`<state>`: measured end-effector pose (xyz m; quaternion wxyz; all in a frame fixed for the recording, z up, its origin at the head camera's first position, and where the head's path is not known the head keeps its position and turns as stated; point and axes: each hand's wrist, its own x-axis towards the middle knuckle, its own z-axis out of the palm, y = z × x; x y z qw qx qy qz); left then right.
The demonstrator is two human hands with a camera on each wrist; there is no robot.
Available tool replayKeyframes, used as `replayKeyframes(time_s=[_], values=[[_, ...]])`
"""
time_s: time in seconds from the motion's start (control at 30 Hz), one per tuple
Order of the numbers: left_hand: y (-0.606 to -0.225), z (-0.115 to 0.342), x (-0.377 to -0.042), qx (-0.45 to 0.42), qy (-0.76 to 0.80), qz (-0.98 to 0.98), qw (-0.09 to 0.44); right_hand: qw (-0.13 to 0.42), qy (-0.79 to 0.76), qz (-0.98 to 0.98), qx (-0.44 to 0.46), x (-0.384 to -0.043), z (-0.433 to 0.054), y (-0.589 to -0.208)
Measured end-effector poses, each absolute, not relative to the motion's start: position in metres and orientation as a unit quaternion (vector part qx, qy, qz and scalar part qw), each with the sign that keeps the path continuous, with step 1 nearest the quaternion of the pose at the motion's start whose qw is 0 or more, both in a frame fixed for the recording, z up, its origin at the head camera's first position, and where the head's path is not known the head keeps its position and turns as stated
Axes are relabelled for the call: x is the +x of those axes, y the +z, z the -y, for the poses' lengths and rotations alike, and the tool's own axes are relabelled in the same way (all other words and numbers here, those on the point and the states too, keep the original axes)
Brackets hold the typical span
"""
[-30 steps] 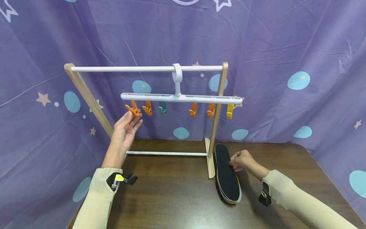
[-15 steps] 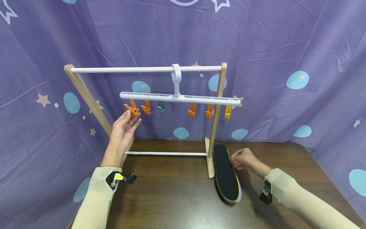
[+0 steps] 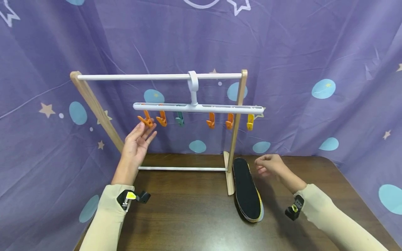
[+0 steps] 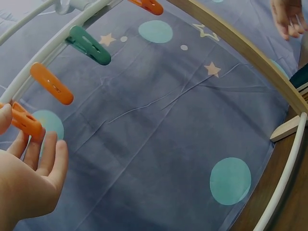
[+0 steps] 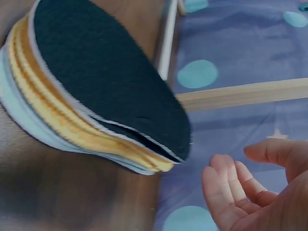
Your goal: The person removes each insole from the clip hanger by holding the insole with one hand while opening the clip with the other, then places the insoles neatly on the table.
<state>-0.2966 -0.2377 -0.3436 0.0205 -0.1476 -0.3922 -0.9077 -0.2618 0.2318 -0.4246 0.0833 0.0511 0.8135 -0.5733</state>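
My left hand (image 3: 135,144) pinches the leftmost orange clothespin (image 3: 146,120), which hangs from the white hanger (image 3: 220,109). In the left wrist view, that clothespin (image 4: 26,121) lies between thumb and fingers. On the table, right of the rack, lies a stack of insoles (image 3: 246,188). The top one is black; yellow and pale blue layers show below it in the right wrist view, where the top insole (image 5: 110,62) is slightly parted from the layers near one end. Beside the stack, apart from it, my right hand (image 3: 271,165) is raised with loosely bent fingers and holds nothing.
More clothespins hang along the hanger: several orange, a green one (image 3: 179,119) and a yellow one (image 3: 250,122). The hanger hooks over the top bar (image 3: 132,77) of a wooden rack. A rack foot (image 3: 230,181) stands close to the insoles. A purple curtain (image 3: 282,69) hangs behind.
My right hand has let go of the insole edge and drawn back, up and to the right. The left hand keeps its pinch on the clothespin.
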Motion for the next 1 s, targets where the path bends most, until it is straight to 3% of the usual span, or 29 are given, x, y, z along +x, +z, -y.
replayKeyframes(time_s=[0.13,0.43,0.57,0.7,1.0], values=[[-0.343,0.235,-0.294,-0.136,-0.897,0.419,0.036,0.03,-0.581,-0.813,0.022,-0.258,-0.232,-0.411],[-0.342,0.216,-0.281,-0.098,-0.812,0.564,0.114,-0.173,-0.49,-0.851,-0.082,-0.247,-0.22,-0.394],[-0.355,0.202,-0.273,-0.088,-0.774,0.608,0.153,-0.228,-0.447,-0.858,-0.108,-0.241,-0.211,-0.394],[-0.375,0.186,-0.264,-0.098,-0.71,0.672,0.184,-0.227,-0.431,-0.864,-0.127,-0.234,-0.202,-0.394],[-0.405,0.147,-0.244,-0.186,-0.505,0.822,0.184,-0.158,-0.386,-0.891,-0.179,-0.224,-0.187,-0.396]])
